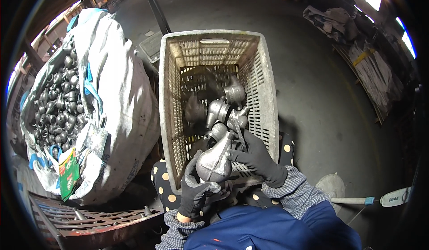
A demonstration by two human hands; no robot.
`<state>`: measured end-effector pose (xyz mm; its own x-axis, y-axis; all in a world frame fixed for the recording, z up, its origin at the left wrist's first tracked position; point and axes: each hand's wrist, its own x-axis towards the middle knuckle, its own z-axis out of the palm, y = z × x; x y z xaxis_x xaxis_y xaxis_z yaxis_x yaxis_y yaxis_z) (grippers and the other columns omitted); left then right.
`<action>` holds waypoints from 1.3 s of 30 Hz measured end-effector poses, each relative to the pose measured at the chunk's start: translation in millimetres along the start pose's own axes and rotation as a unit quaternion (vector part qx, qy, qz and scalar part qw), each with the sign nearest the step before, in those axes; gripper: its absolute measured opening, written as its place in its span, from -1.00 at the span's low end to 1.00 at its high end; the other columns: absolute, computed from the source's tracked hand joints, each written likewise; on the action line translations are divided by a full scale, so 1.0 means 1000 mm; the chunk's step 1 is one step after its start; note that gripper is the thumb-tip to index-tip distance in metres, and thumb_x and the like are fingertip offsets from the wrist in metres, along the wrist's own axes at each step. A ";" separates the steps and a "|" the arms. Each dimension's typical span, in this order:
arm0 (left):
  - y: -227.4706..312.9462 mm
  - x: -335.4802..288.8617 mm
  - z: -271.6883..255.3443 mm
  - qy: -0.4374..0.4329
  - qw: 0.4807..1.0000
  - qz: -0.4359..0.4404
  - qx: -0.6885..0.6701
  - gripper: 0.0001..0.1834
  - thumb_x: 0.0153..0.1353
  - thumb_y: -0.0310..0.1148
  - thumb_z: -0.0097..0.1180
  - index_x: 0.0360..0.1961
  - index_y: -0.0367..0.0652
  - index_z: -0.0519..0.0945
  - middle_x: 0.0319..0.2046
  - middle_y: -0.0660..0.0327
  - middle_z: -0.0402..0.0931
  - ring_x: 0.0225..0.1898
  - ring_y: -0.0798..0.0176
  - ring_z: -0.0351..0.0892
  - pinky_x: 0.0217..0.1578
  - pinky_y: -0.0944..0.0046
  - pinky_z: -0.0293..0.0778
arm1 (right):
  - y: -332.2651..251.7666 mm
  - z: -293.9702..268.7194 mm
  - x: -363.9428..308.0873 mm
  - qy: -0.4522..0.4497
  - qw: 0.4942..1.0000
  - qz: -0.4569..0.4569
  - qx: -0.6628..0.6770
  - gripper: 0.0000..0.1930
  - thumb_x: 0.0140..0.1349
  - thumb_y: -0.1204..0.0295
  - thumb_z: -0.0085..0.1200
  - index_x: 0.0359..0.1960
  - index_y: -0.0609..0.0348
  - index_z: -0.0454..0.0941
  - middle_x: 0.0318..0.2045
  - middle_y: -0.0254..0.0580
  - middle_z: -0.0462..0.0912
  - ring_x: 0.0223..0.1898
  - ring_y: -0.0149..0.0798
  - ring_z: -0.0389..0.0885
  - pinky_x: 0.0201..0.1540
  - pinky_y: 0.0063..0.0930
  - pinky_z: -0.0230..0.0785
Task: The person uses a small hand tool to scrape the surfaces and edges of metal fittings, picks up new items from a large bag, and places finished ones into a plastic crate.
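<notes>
My gloved left hand [195, 192] is closed round the lower left of a bulb-shaped grey metal casting [216, 163] with a narrow neck. The casting is tilted, its neck pointing up and away, above the crate's near end. My gloved right hand [262, 159] grips a thin, flat, bar-like metal tool [240, 136], probably a file. Its thumb side is close against the casting's right side; whether it touches is hard to tell. Beyond both hands, several similar castings [218, 111] lie in a dirty white plastic crate [269, 93] with slotted walls.
At the left stands a large white woven sack [127, 93], open and filled with small dark metal fittings [58, 102]. A rusty slatted metal rack [107, 225] sits low at left. Right of me are a round pale disc [330, 187] and a pale rod [351, 201].
</notes>
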<state>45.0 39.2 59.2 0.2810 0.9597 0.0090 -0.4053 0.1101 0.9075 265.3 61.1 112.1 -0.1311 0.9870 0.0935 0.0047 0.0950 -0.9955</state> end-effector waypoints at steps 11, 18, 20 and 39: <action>0.008 -0.001 0.008 0.014 0.992 -0.096 -0.081 0.11 -0.27 -0.44 0.56 0.34 -0.28 0.17 0.30 0.01 0.23 0.24 0.07 0.36 0.18 0.05 0.45 | 0.007 -0.001 0.007 0.018 0.968 0.150 0.202 -0.37 0.19 0.37 0.26 0.27 0.29 0.31 0.07 -0.19 0.51 0.04 -0.38 0.48 0.11 -0.46 0.35; -0.007 0.003 -0.003 0.019 0.999 -0.041 -0.005 0.05 -0.24 -0.47 0.54 0.32 -0.26 0.19 0.16 -0.03 0.38 0.07 0.02 0.56 0.03 0.07 0.62 | 0.008 0.008 0.008 0.001 0.997 -0.062 -0.038 -0.11 0.05 0.46 0.35 0.40 0.26 0.09 0.20 -0.14 0.42 0.21 -0.30 0.39 0.27 -0.41 0.24; -0.011 0.002 -0.001 0.022 1.000 -0.018 -0.009 0.05 -0.22 -0.47 0.53 0.32 -0.27 0.19 0.16 -0.04 0.38 0.06 0.02 0.56 0.04 0.08 0.62 | 0.004 0.007 0.010 -0.007 1.000 -0.028 -0.008 -0.22 0.13 0.53 0.26 0.38 0.26 0.14 0.19 -0.12 0.45 0.18 -0.29 0.44 0.23 -0.43 0.31; 0.042 0.006 0.027 -0.004 0.990 -0.137 -0.016 -0.24 0.20 -0.18 0.27 0.33 -0.29 0.26 0.15 0.08 0.44 0.16 0.25 0.43 0.16 0.29 0.37 | 0.002 0.005 0.006 0.078 0.991 0.026 0.109 -0.73 0.34 0.42 0.06 0.00 0.32 0.56 -0.25 -0.22 0.69 -0.34 -0.49 0.60 -0.27 -0.60 0.46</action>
<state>53.0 42.6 108.8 0.3907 0.8907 -0.2322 -0.3411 0.3744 0.8622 259.3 66.2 110.4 0.0186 0.9995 0.0269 -0.2095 0.0302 -0.9773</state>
